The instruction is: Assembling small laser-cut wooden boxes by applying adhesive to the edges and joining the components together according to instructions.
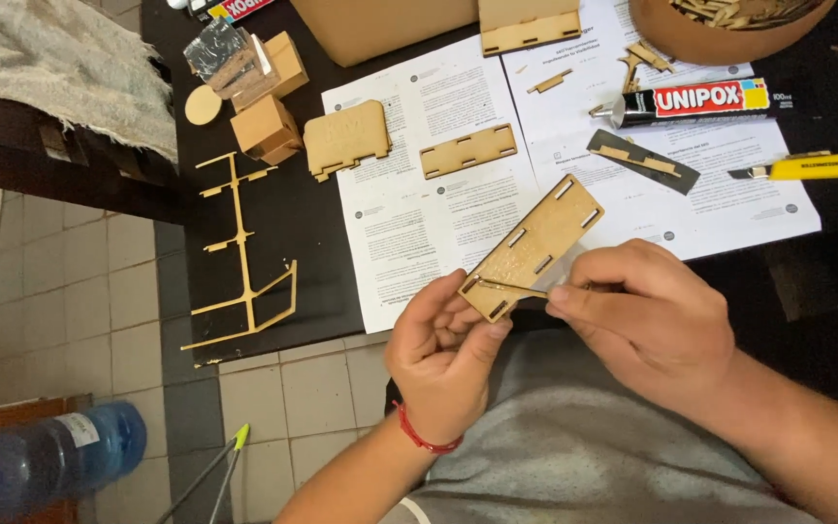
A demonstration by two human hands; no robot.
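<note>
Far left, low on the tiled floor, a blue water bottle (pixel 50 456) lies on its side, blurred; whether it holds anything I cannot tell. Up on the dark table (pixel 293 223), a thin leftover cut-out wooden frame (pixel 244 252) sits right at the table's near edge. Beyond it, small wooden blocks (pixel 264 126), then a notched wooden panel (pixel 346 138) and a slotted strip (pixel 468 151) lying on printed instruction sheets (pixel 409 233).

Centre now: the left hand (pixel 443 354), red cord at the wrist, pinches the lower end of the slotted wooden panel (pixel 535 245) between thumb and fingers. The panel is held up in the air over the table's near edge, its long axis running diagonally, low end toward the left hand, high end pointing up and right. The right hand (pixel 647 315) closes thumb and forefinger on a thin sliver (pixel 511 287) laid against the panel's lower edge.

Further right, a black glue tube (pixel 700 101) and a yellow utility knife (pixel 817 167) lie on the paper. Top right, a round brown bowl (pixel 710 34) is heaped with wooden offcuts. Open room lies below the table edge, over the lap.
</note>
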